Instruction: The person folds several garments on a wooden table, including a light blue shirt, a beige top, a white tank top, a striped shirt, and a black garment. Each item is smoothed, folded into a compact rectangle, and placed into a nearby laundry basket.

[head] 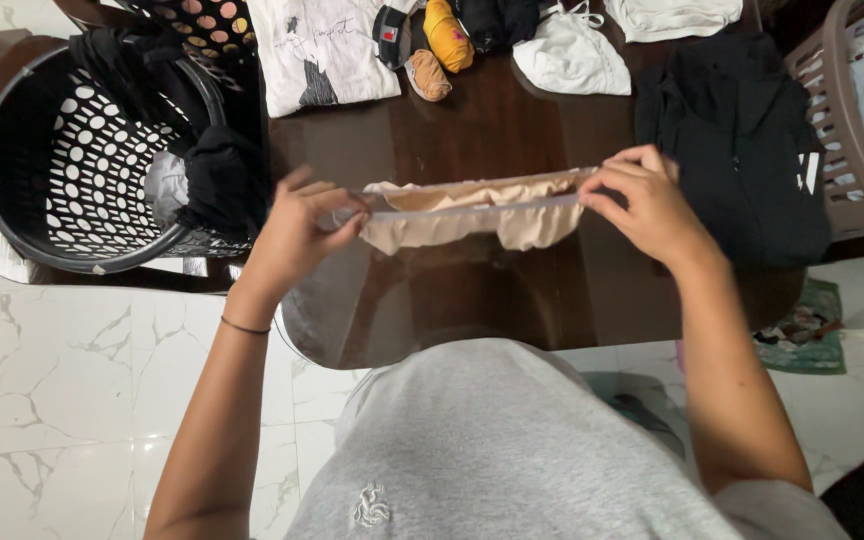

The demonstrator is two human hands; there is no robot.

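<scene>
A small beige undergarment (462,215) is stretched out flat between my two hands, just above the dark glossy table (472,130). My left hand (297,235) pinches its left end by the waistband. My right hand (647,205) pinches the right end. The cloth hangs in soft folds below the taut band. A thin dark band circles my left wrist.
A black perforated laundry basket (62,160) with dark clothes stands at the left. A brown basket (852,140) is at the right. A black garment (742,140), white garments (572,55), a printed white shirt (322,50) and rolled yellow items (447,35) lie on the table.
</scene>
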